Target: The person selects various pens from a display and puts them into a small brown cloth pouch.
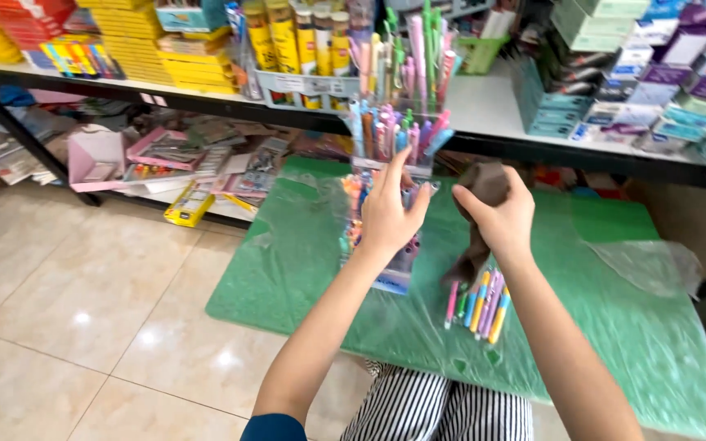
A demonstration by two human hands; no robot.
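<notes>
My left hand [390,214] rests on a clear plastic display holder [392,155] filled with several pastel pens, fingers apart against its front. To its right, my right hand [502,214] is closed around a dark brown-grey cloth [484,184] that hangs down from the fist. Below the cloth, a loose bunch of coloured pens [480,304] lies on the green mat [304,261], which is covered with clear plastic film.
A black-framed shelf [492,110] behind holds boxes of stationery, yellow packs and a grey tray of tubes [304,49]. The lower shelf carries pink boxes and booklets [173,159]. Crumpled clear plastic [651,265] lies at the mat's right. Beige floor tiles [83,310] spread to the left.
</notes>
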